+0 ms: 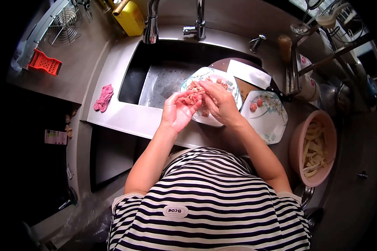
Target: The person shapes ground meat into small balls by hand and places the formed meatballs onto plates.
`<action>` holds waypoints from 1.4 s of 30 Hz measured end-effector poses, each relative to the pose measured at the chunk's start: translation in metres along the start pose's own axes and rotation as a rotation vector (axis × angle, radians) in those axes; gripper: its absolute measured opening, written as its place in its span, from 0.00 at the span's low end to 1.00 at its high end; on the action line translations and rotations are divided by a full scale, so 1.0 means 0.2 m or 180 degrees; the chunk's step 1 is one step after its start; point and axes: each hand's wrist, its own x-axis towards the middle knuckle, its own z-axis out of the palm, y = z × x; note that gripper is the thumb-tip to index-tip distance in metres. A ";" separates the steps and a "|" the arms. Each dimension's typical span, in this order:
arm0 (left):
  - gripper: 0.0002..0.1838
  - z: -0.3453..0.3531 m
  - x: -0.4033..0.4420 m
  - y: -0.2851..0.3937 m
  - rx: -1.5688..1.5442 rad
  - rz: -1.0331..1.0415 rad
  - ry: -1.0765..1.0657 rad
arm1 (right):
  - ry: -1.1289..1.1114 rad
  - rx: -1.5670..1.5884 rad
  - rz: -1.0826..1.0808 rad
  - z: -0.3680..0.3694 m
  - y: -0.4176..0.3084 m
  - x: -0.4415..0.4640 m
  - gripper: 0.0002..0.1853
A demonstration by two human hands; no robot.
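Observation:
My left hand (176,113) is turned palm up, its curled fingers cupping a lump of minced meat (193,93). The fingers of my right hand (220,101) bend over the same lump and press on it from the right. Both hands are above a white floral plate (212,120), which has more raw minced meat (222,83) on it. To the right, a second floral plate (267,122) carries two small meatballs (256,105). Behind the plates a cleaver (249,73) lies on a round cutting board (243,88).
A dark sink (159,83) with a faucet (151,33) lies behind my hands. A pink bowl of pale strips (295,138) stands at the right. A pink cloth (103,98), a red grater (45,62) and a yellow bottle (130,19) are on the left.

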 end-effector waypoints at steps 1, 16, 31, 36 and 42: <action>0.17 -0.01 0.03 -0.02 -0.0278 -0.0128 -0.0253 | -0.0020 0.0238 0.0077 0.01 -0.03 -0.01 0.21; 0.33 0.18 -0.07 -0.12 0.0901 -0.0254 -0.0783 | 0.1209 0.1911 0.1465 0.03 0.13 -0.03 0.08; 0.32 0.11 -0.06 -0.15 0.3793 0.1129 -0.0715 | 0.0176 0.3727 0.2537 -0.05 0.03 -0.03 0.08; 0.22 0.12 -0.01 -0.08 0.0026 -0.0739 -0.1254 | 0.0125 0.0979 0.0379 0.04 -0.08 -0.05 0.16; 0.24 0.09 0.09 -0.18 0.0849 0.0239 -0.0255 | 0.0012 -0.1950 -0.0392 0.02 -0.15 -0.04 0.22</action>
